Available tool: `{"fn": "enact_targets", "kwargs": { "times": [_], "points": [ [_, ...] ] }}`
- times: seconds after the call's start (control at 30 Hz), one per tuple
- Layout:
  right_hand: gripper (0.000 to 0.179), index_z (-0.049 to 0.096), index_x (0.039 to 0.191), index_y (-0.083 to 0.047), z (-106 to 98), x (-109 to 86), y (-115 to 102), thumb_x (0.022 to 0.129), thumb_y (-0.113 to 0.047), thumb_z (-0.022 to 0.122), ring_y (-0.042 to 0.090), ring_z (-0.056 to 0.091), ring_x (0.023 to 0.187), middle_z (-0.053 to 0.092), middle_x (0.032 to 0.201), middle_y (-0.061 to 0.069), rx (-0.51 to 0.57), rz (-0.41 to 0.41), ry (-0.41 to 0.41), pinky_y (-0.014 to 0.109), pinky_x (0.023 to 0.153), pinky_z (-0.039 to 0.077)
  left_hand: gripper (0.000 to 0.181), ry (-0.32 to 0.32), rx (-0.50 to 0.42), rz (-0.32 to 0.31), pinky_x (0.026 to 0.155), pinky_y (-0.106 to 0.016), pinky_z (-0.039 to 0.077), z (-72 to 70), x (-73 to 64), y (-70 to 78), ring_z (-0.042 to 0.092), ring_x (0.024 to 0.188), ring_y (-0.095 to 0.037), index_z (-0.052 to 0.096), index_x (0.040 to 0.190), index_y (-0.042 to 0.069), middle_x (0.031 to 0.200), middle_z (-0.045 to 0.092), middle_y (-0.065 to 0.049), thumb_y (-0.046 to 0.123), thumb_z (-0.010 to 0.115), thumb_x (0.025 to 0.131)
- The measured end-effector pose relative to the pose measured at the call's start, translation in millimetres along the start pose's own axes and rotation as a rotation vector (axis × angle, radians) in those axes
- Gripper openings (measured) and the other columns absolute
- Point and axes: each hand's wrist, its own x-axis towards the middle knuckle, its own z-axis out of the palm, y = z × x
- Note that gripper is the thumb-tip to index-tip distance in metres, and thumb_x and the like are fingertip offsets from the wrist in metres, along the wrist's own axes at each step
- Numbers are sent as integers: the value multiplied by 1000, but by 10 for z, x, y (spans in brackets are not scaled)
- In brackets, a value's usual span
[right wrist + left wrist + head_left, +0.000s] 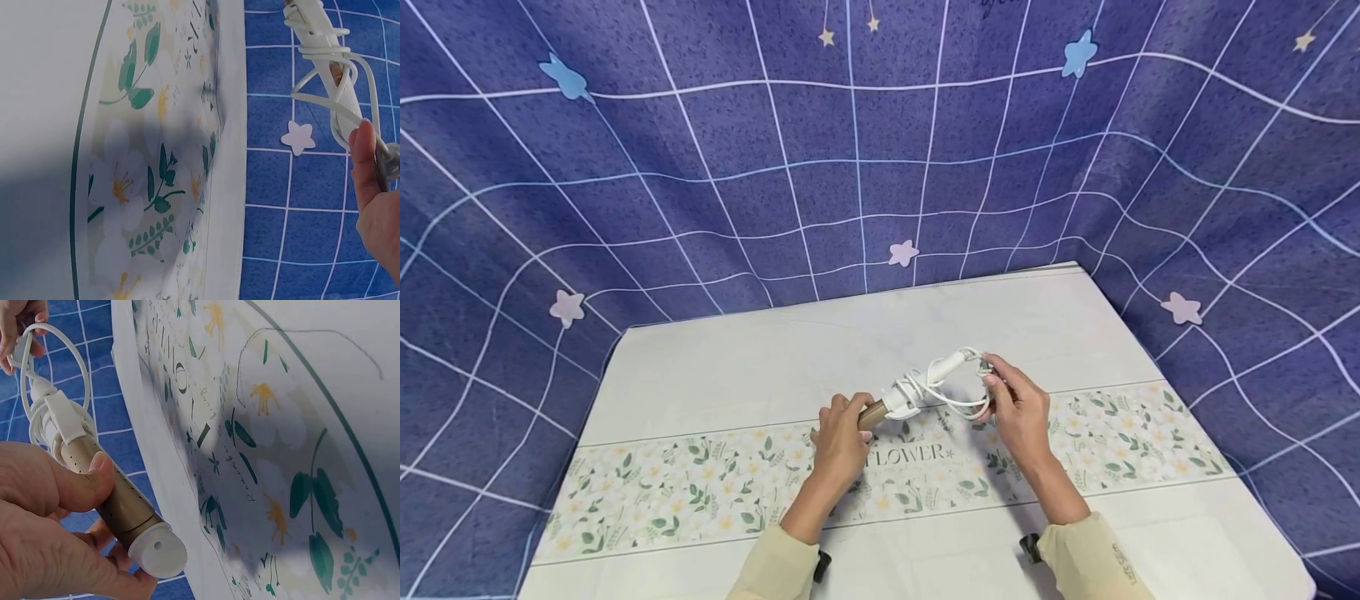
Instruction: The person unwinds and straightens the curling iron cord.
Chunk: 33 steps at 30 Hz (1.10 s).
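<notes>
A curling iron (946, 367) with a white handle and gold-brown barrel (128, 503) is held above the table, tilted up toward the right. My left hand (841, 442) grips the barrel, its thumb lying along the side in the left wrist view. The white tip (164, 553) sticks out past those fingers. White cord (961, 407) is wound round the handle and loops off its far end. With thumb and fingers my right hand (1022, 417) pinches this cord near a greyish plug-like piece (392, 161), partly hidden by the fingers.
Under both hands lies a white table cover (850, 342) with a floral printed band (700, 483) across it. A blue curtain (820, 183) with white grid lines and stars hangs behind and along both sides. Black straps (1032, 547) sit at the wrists.
</notes>
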Motion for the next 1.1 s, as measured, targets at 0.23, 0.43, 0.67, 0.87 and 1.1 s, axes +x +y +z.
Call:
{"fn": "enact_targets", "kwargs": {
  "times": [0.23,0.43,0.67,0.87,1.1],
  "points": [
    [48,56,130,-5,15,-12,18,85,-3,71,11,53,48,60,102,14,-144,-4,-8,18,41,45,49,10,-6,-6,89,-71,35,12,1,16,46,91,-23,60,120,24,99,51,-3,-1,70,78],
    [40,58,122,-4,25,-11,12,85,-2,71,17,57,64,59,102,14,-299,12,74,12,54,44,50,10,-4,0,87,-65,37,21,-3,33,45,91,-23,60,120,23,99,51,-3,-2,70,78],
    [35,60,112,2,23,12,10,80,3,74,32,65,94,59,112,15,-233,40,138,7,66,47,51,17,18,8,78,-51,39,32,-1,25,44,89,-22,60,120,23,98,51,-3,-2,72,77],
    [32,62,107,6,40,12,29,77,8,74,33,64,99,62,115,18,-181,9,167,8,70,48,53,24,19,11,77,-52,39,37,7,19,45,90,-23,60,120,23,99,51,-4,-4,72,76],
    [29,62,103,13,33,36,-154,75,16,71,39,66,89,65,108,25,-137,30,167,20,69,55,52,24,19,-2,78,-51,39,45,4,1,45,91,-24,60,119,23,99,51,-4,-4,72,76]
  ]
}}
